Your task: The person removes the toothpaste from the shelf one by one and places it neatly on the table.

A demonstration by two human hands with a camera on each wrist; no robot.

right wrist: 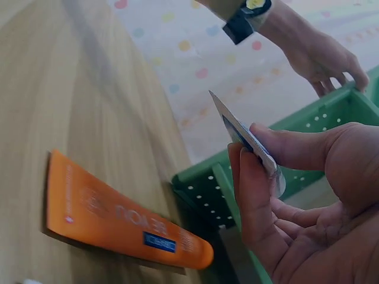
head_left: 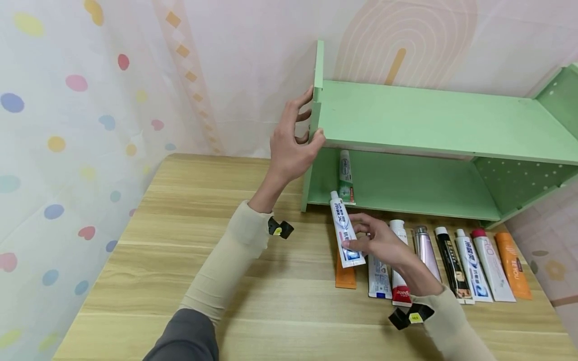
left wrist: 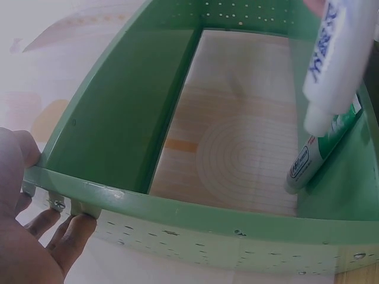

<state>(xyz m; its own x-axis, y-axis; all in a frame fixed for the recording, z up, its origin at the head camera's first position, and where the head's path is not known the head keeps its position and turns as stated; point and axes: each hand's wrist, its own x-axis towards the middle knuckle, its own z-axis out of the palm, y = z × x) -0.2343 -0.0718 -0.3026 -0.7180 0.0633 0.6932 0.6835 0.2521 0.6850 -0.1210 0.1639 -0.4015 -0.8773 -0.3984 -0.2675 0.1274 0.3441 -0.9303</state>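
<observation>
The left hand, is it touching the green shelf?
Touching. The head view shows the left hand gripping the green shelf at its left end panel, thumb in front and fingers behind.

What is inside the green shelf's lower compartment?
One green-and-white tube lies at the left end of the green shelf; the rest looks bare, though the far right corner is hidden.

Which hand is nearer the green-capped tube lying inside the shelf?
Right. The right hand holds a white tube just in front of the green-capped tube; the left hand grips the shelf's left end panel, higher up.
</observation>
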